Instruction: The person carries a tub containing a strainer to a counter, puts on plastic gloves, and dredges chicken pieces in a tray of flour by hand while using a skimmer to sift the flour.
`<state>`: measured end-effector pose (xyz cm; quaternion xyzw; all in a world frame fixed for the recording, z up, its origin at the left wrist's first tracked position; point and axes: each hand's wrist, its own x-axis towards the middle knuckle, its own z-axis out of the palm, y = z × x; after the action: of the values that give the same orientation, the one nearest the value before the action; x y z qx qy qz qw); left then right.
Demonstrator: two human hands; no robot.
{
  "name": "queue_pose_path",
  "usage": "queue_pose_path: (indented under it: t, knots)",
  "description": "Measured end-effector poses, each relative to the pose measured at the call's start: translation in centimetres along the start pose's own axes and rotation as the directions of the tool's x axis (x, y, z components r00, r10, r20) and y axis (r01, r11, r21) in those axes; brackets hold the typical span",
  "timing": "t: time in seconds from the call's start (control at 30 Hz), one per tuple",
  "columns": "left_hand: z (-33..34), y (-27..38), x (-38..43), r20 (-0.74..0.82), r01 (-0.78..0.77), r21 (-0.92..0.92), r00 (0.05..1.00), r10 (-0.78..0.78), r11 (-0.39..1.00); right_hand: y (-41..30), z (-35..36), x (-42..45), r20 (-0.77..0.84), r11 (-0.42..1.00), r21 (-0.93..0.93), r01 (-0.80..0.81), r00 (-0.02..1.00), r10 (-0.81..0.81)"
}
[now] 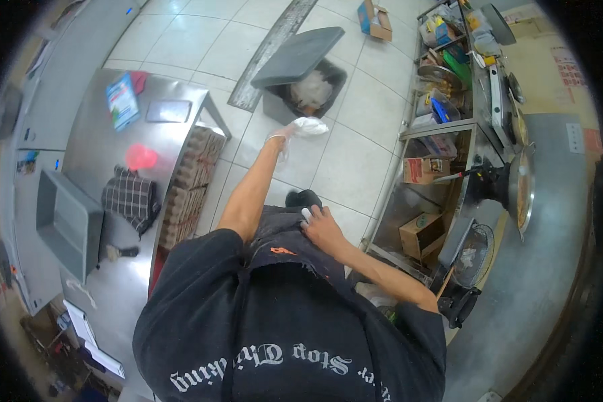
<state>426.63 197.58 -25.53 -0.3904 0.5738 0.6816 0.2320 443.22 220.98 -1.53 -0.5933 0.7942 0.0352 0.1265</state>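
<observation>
My left hand is stretched out in front of me, closed on a crumpled white plastic bag, with thin clear plastic hanging below. Just beyond it stands a grey bin on the floor, its lid tilted up, with pale crumpled plastic inside. My right hand rests at the dark apron near my lap, fingers bent. Something small and white shows at its fingers; whether it is held or worn cannot be told.
On the left, a steel table bears a grey tub, a checked cloth and a pink item, with egg trays below. Steel shelving and a wok line the right. An opened carton lies on the floor ahead.
</observation>
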Motion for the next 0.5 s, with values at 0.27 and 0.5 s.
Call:
queue_pose_path:
  t: [0.27, 0.5]
  knots:
    - [6.9, 8.6, 15.1, 0.118, 0.036, -0.264, 0.993, -0.005, 0.964, 19.6, 2.3, 2.9, 0.239, 0.998, -0.050, -0.039, 0.970, 0.050]
    - [3.6, 7.8, 12.8, -0.138, -0.069, -0.487, 0.990, 0.002, 0.871, 33.6, -4.3, 5.3, 0.070, 0.846, 0.484, 0.224, 0.954, -0.293]
